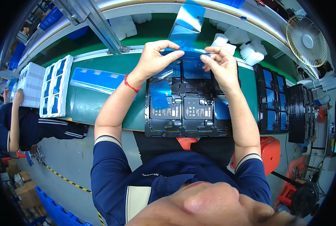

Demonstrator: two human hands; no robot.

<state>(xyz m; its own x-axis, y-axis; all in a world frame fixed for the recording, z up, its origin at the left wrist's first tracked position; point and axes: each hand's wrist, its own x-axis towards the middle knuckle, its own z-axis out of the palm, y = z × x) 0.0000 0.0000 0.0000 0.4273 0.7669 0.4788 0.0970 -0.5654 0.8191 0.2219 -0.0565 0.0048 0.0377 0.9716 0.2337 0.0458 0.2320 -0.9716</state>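
My left hand (pixel 156 58) and my right hand (pixel 223 64) are raised over the tray, each closed in a pinch. Between them they hold a clear blue plastic film (pixel 193 50) at its two sides. A long blue strip (pixel 187 26) rises beyond my fingers; I cannot tell if it is the same piece. Below lies a black plastic tray (pixel 183 130) with compartments. Flat black battery-like packs (pixel 198 108) with printed labels sit in its near row, and some compartments show blue film. One loose blue piece (pixel 161 96) lies over the tray's left side, below my left wrist.
Blue film sheets (pixel 96 80) lie on the green bench at left, beside a white tray (pixel 57 88). More black trays (pixel 271 100) stand at right. White foam pieces (pixel 251 52) sit behind the bench, near a fan (pixel 306 40). A co-worker's arm (pixel 15 116) is at far left.
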